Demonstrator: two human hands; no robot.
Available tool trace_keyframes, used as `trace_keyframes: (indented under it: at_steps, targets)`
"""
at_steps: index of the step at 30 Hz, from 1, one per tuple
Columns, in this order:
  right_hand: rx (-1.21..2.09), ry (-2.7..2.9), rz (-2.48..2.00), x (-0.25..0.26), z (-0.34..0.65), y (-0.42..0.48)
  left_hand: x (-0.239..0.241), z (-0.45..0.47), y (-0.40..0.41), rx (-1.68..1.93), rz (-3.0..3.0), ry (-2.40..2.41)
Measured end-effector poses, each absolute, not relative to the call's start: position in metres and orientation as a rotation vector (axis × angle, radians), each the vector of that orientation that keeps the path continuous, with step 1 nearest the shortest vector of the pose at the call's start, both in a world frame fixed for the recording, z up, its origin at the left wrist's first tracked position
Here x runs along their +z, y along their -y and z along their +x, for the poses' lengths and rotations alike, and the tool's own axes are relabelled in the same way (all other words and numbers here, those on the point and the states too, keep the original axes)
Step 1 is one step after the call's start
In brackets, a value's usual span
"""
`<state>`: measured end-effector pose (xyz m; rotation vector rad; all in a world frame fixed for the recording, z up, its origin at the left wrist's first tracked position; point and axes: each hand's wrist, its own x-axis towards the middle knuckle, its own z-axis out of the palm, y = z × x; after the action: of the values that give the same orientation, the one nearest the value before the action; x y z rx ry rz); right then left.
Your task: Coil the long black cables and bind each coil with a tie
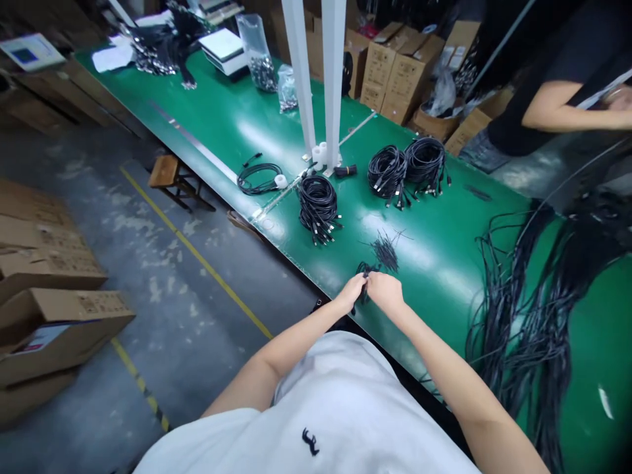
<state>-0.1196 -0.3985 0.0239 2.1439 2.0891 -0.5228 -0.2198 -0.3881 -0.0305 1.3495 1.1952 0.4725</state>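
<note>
At the tabletop's [439, 276] near edge, left hand [351, 293] and right hand [387, 292] are holding a black cable [364, 269], each grip clamped on it.

Head-worn view; looks down, forward over table [232, 125].

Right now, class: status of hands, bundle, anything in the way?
Left hand, right hand: both shut on one small black bundle at table edge. Ties just beyond, apart. Loose cables to the right, not touching.

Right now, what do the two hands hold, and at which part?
The left hand and the right hand together pinch a small black bundle of thin cable at its near end; finer detail is hidden.
</note>
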Motion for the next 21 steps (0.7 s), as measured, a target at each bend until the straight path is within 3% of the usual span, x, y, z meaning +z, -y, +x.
trace_keyframes:
  at_steps: [4,7,9,12,15,21]
  targets:
    - [-1.353,-1.885,2.76,0.029,-0.134,0.372,-0.016,-0.231,0.352,0.789,1.134,-1.134]
    - [-1.931,-1.661,2.949,0.036,-0.136,0.364,0.006,-0.247,0.297,0.955,0.927,-1.028]
    - [-1.984,-1.636,2.987,0.039,-0.129,0.369,0.02,-0.266,0.247,1.064,0.757,-0.942]
    - [-1.795,-1.51,3.116,0.031,-0.116,0.388,0.028,-0.301,0.168,1.22,0.581,-0.797]
    - [-1.735,-1.303,3.156,0.005,-0.116,0.416,0.016,-0.329,0.111,1.176,0.491,-0.888]
    - [-1.923,-1.156,2.839,-0.052,-0.171,0.478,-0.006,-0.347,0.089,1.15,1.096,-1.474]
